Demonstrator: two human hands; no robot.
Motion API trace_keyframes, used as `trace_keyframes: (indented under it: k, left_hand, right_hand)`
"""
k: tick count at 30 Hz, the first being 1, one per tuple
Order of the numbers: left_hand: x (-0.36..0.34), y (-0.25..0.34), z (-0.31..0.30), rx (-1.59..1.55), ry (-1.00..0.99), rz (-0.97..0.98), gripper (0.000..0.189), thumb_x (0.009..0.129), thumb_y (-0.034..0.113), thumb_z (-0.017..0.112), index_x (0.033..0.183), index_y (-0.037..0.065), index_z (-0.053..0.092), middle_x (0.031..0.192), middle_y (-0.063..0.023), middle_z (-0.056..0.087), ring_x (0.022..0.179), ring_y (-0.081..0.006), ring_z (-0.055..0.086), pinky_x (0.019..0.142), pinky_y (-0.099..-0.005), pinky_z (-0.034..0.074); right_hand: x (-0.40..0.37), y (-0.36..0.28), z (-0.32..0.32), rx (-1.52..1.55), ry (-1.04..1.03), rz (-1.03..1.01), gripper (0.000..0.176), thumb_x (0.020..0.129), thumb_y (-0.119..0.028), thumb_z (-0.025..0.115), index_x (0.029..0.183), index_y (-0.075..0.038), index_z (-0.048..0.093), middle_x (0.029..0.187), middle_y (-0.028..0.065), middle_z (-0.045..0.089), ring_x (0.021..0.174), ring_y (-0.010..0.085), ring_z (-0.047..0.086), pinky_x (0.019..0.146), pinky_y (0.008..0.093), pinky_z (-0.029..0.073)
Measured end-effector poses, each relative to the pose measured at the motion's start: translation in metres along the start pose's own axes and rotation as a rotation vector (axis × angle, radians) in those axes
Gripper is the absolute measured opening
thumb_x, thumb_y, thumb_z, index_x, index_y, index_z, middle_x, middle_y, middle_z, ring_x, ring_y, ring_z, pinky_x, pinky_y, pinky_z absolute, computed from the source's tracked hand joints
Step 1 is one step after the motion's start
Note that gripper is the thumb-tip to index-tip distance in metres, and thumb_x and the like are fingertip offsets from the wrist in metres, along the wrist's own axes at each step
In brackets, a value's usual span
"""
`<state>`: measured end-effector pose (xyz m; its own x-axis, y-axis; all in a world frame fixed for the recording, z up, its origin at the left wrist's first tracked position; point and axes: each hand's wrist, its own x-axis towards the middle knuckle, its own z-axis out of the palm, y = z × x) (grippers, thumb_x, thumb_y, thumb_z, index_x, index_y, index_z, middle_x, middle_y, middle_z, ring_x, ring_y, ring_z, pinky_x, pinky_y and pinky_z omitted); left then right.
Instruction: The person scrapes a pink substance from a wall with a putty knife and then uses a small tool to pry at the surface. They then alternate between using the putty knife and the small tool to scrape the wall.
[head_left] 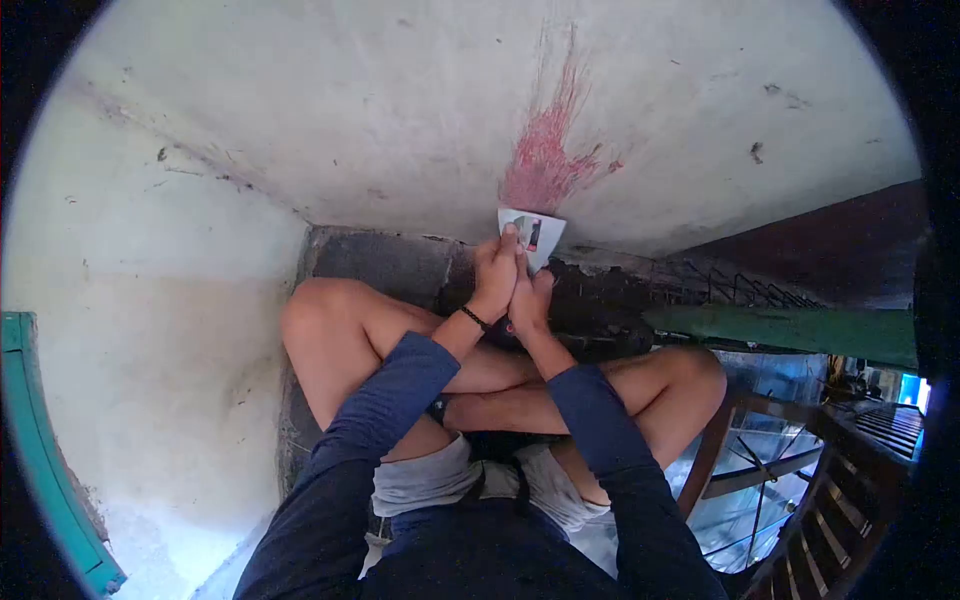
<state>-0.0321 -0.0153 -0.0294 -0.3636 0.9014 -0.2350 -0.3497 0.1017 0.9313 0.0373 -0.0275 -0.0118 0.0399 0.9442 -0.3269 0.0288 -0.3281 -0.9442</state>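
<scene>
A white flat piece, like a card or folded paper [549, 231], stands tilted before the wall, with a small dark and red picture printed on it. My left hand [494, 277] is closed on its lower left part, the thumb lying over its face. Against that hand, my right hand [530, 300] is closed around its lower edge. The two hands touch each other and partly hide the bottom of the piece. A dark beaded bracelet [475, 318] circles my left wrist.
A pale wall [420, 120] rises close in front, with a red smear [548, 160] just above the white piece. My crossed legs [345, 320] are below my hands. A green bar [790, 332] and a slatted brown frame [840, 490] stand on the right; a green frame [40, 430] is far left.
</scene>
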Motion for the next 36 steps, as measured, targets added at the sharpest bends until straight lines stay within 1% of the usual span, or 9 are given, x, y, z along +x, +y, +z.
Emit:
trace_keyframes:
  k: [4,7,11,17,21,30,32,35,36]
  left_hand:
    - [-0.017,0.032,0.009,-0.036,-0.004,-0.041,0.042,0.099,0.037,0.047,0.082,0.002,0.062,0.072,-0.0009,0.059,0.065,-0.0096,0.049,0.061,-0.0277,0.044]
    - [-0.007,-0.012,0.004,-0.007,0.083,-0.09,0.042,0.098,0.038,0.048,0.08,0.003,0.061,0.071,-0.0007,0.058,0.064,-0.0104,0.05,0.061,-0.0284,0.044]
    - [-0.003,-0.007,0.002,0.006,-0.032,-0.04,0.04,0.097,0.039,0.05,0.082,0.003,0.06,0.072,-0.0026,0.058,0.066,-0.0127,0.052,0.063,-0.0291,0.046]
    - [-0.011,0.003,0.007,-0.063,0.091,-0.143,0.04,0.098,0.038,0.049,0.086,0.001,0.061,0.073,-0.0054,0.059,0.065,-0.0155,0.057,0.061,-0.0316,0.049]
    - [-0.007,0.005,0.005,-0.053,-0.009,-0.076,0.038,0.097,0.036,0.05,0.087,0.002,0.062,0.075,-0.0047,0.059,0.065,-0.0145,0.055,0.061,-0.0314,0.047]
    - [-0.007,-0.015,-0.002,-0.089,0.054,-0.183,0.036,0.097,0.035,0.051,0.082,0.003,0.06,0.075,-0.003,0.058,0.065,-0.0128,0.053,0.06,-0.0303,0.046]
    - [-0.008,-0.004,0.003,-0.099,0.061,-0.134,0.037,0.097,0.035,0.051,0.081,0.003,0.06,0.075,-0.0026,0.058,0.065,-0.0126,0.053,0.06,-0.0303,0.046]
    - [-0.002,0.02,0.007,0.011,-0.042,0.074,0.045,0.098,0.039,0.049,0.073,0.002,0.059,0.067,0.0002,0.055,0.063,-0.0091,0.047,0.057,-0.0279,0.041]
    - [0.0,0.02,0.008,-0.021,-0.048,0.041,0.045,0.098,0.039,0.049,0.073,0.002,0.059,0.067,0.0003,0.055,0.063,-0.0089,0.047,0.057,-0.0277,0.041]
  right_hand:
    - [-0.002,-0.001,-0.002,-0.107,0.009,-0.049,0.04,0.093,-0.034,0.057,0.103,0.004,0.061,0.088,0.0147,0.068,0.081,0.0226,0.064,0.073,0.0376,0.047]
    - [-0.009,-0.003,-0.003,-0.173,0.043,0.233,0.043,0.092,-0.037,0.058,0.102,0.004,0.062,0.086,0.0153,0.068,0.079,0.024,0.064,0.072,0.0382,0.048]
    - [-0.005,0.004,-0.006,-0.048,0.031,0.039,0.049,0.09,-0.044,0.058,0.102,0.003,0.062,0.082,0.016,0.068,0.077,0.0257,0.065,0.07,0.0389,0.048]
    - [-0.009,-0.004,-0.004,-0.195,0.05,0.248,0.049,0.091,-0.045,0.057,0.104,0.002,0.062,0.083,0.015,0.068,0.074,0.0238,0.065,0.068,0.0374,0.049]
    - [-0.004,-0.001,-0.007,-0.091,0.002,0.046,0.046,0.091,-0.043,0.058,0.104,0.001,0.063,0.085,0.0135,0.068,0.074,0.022,0.064,0.067,0.0369,0.048]
    - [-0.008,0.005,-0.006,-0.133,0.022,0.226,0.045,0.091,-0.041,0.059,0.102,0.002,0.063,0.081,0.0128,0.067,0.072,0.0216,0.063,0.066,0.0366,0.048]
    - [-0.005,0.004,-0.003,-0.149,0.034,0.203,0.046,0.09,-0.042,0.059,0.1,0.003,0.064,0.08,0.0134,0.067,0.072,0.0215,0.063,0.066,0.0365,0.048]
    - [0.0,-0.008,-0.003,-0.017,0.006,-0.164,0.045,0.09,-0.04,0.06,0.097,0.004,0.064,0.08,0.0137,0.068,0.072,0.0202,0.063,0.065,0.036,0.048]
    - [0.003,-0.007,-0.003,-0.029,0.016,-0.124,0.044,0.091,-0.039,0.06,0.097,0.004,0.064,0.081,0.0136,0.068,0.072,0.0197,0.063,0.066,0.0358,0.048]
